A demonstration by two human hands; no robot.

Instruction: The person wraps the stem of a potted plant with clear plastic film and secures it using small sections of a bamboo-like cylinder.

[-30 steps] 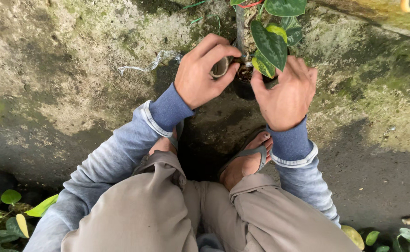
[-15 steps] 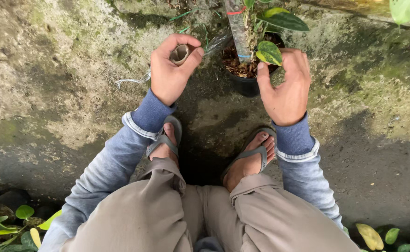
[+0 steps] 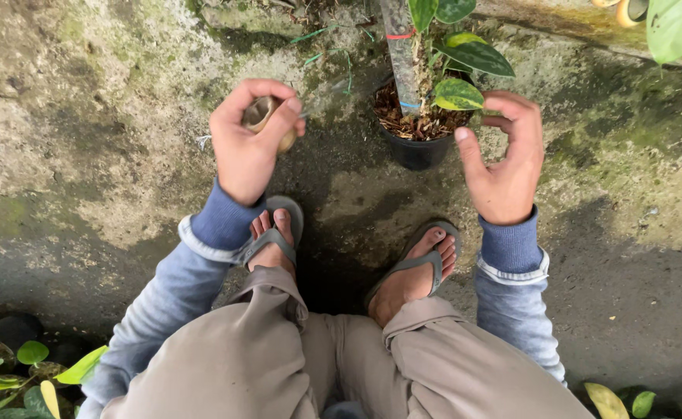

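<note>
A small roll of clear tape [image 3: 266, 120] sits pinched in the left hand [image 3: 249, 143], at ten o'clock from the feet. A thin strand runs toward the black pot [image 3: 416, 149] at twelve o'clock. The right hand [image 3: 504, 159] curls half-open beside the pot, empty, steadying nothing.

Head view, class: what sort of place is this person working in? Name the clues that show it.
Probably an outdoor garden or yard: mossy, stained concrete ground, a black plant pot with bark mulch and a staked leafy plant, and more foliage at the edges.
</note>
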